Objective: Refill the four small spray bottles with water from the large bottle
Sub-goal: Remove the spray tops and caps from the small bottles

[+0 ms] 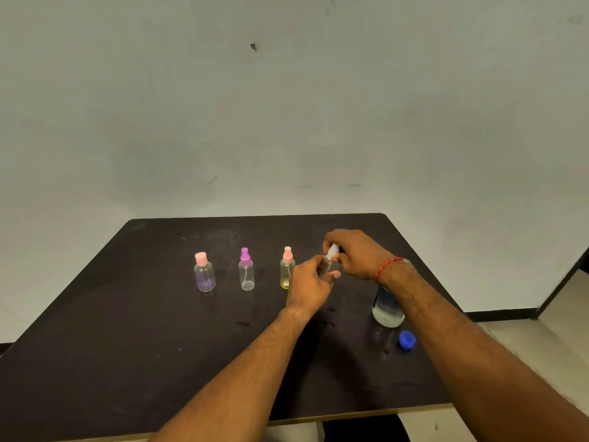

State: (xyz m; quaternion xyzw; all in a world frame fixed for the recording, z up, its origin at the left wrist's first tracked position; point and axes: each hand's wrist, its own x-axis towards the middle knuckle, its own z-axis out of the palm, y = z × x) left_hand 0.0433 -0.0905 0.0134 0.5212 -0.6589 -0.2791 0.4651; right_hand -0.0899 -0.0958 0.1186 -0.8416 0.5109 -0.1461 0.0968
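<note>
Three small spray bottles stand in a row on the dark table [127, 346]: one with a pink cap [204, 273], one with a purple sprayer [246, 271], one yellowish with a pink sprayer [287, 269]. The fourth small bottle [329, 266] is mostly hidden between my hands. My left hand [310, 283] grips its body. My right hand [352, 255] pinches its white sprayer top [333, 250]. The large clear bottle [387, 309] with water stands uncapped behind my right forearm. Its blue cap [407, 339] lies on the table beside it.
A plain wall rises behind the table. The table's right edge runs close to the large bottle, with floor beyond. A few wet spots [328, 315] mark the tabletop near my left wrist.
</note>
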